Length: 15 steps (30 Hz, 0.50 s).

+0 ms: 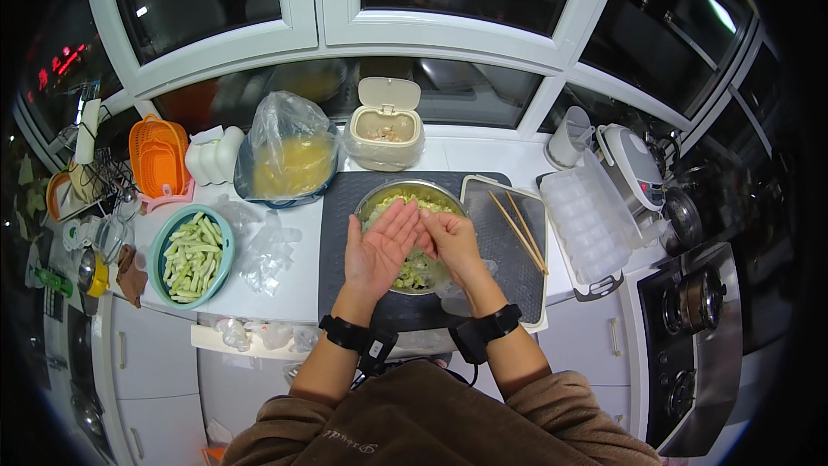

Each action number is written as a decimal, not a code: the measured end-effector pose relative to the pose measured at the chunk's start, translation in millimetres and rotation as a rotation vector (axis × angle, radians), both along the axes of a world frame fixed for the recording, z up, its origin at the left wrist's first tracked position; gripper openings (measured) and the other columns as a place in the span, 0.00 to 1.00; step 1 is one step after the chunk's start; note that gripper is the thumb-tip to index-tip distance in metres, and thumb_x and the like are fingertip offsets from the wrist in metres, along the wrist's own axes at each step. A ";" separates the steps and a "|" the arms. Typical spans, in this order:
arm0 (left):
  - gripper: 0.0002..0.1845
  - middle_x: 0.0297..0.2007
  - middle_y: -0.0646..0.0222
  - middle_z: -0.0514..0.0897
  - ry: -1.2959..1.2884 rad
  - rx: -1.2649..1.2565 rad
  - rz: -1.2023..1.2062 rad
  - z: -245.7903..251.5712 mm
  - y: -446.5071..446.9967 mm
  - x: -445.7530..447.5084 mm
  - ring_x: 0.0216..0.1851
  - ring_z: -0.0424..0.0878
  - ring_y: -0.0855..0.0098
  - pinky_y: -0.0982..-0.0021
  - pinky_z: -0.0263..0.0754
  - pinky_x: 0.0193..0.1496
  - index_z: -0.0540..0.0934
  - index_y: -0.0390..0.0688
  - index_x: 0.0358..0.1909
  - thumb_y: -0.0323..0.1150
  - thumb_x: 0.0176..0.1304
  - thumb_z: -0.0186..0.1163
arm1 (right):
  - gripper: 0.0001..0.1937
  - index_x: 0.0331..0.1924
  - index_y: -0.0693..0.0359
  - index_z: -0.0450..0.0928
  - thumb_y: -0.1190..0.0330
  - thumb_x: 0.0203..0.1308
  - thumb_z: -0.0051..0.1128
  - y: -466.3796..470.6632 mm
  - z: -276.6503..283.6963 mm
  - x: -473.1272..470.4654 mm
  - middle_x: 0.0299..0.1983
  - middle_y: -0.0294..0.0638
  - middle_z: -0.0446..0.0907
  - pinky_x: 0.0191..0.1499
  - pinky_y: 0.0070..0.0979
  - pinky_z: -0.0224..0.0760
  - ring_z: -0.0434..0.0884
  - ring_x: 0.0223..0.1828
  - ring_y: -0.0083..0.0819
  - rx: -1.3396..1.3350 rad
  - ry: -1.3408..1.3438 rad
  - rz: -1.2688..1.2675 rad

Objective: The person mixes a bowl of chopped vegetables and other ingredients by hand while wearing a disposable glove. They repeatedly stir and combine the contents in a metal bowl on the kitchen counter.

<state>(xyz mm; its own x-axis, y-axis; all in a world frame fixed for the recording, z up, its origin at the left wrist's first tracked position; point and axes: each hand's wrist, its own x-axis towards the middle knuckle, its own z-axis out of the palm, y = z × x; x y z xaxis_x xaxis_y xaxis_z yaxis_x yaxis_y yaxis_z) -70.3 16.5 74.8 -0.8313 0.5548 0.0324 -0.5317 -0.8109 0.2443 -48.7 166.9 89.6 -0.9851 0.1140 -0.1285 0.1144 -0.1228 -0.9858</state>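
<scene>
Over a steel mixing bowl (370,193), my left hand (381,249) is held palm up with its fingers apart and nothing on it. Just beside its fingertips, my right hand (454,243) has its fingers curled and the thumb pressed towards the index finger; whether something small is pinched there is hidden. Chopped green and yellow food (411,281) fills the bowl, partly covered by my hands. A clear plastic bag (456,294) lies at the bowl's right front edge. A dark mat (343,259) is under the bowl.
Wooden chopsticks (519,233) rest on a cutting board (511,291) to the right. A lidded bin (386,142) stands open behind. Left are a teal basin (155,259) of cut vegetable strips (194,255) and a bagged blue basin (291,165). A gas stove (686,349) is far right.
</scene>
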 end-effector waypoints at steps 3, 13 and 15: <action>0.40 0.67 0.50 0.62 0.010 -0.097 0.020 -0.8 -1.5 -0.7 0.69 0.60 0.59 0.62 0.55 0.71 0.60 0.32 0.66 0.60 0.71 0.27 | 0.10 0.31 0.68 0.82 0.67 0.60 0.63 -1.5 -5.5 1.2 0.21 0.36 0.81 0.23 0.14 0.67 0.77 0.21 0.19 0.308 0.123 -0.067; 0.39 0.58 0.58 0.74 0.398 -0.698 0.177 -14.1 -1.7 4.0 0.60 0.71 0.67 0.66 0.63 0.63 0.71 0.33 0.58 0.59 0.73 0.25 | 0.06 0.32 0.64 0.84 0.74 0.49 0.67 -10.7 12.8 -3.1 0.24 0.39 0.79 0.26 0.22 0.68 0.78 0.24 0.29 0.642 0.654 -0.149; 0.40 0.58 0.58 0.75 0.418 -0.730 0.178 -15.1 -2.6 4.4 0.60 0.71 0.67 0.66 0.64 0.63 0.71 0.33 0.58 0.59 0.73 0.25 | 0.05 0.31 0.64 0.84 0.74 0.49 0.67 -10.0 13.3 -6.1 0.24 0.40 0.78 0.26 0.24 0.68 0.77 0.23 0.30 0.704 0.689 -0.133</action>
<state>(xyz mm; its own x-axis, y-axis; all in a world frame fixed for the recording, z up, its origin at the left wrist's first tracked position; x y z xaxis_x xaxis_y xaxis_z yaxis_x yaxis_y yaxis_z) -65.9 13.9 59.7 -0.9074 0.4183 0.0409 -0.1617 -0.4372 0.8847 -54.8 156.9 102.9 -0.7926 0.0589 0.6069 -0.4835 0.5457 -0.6844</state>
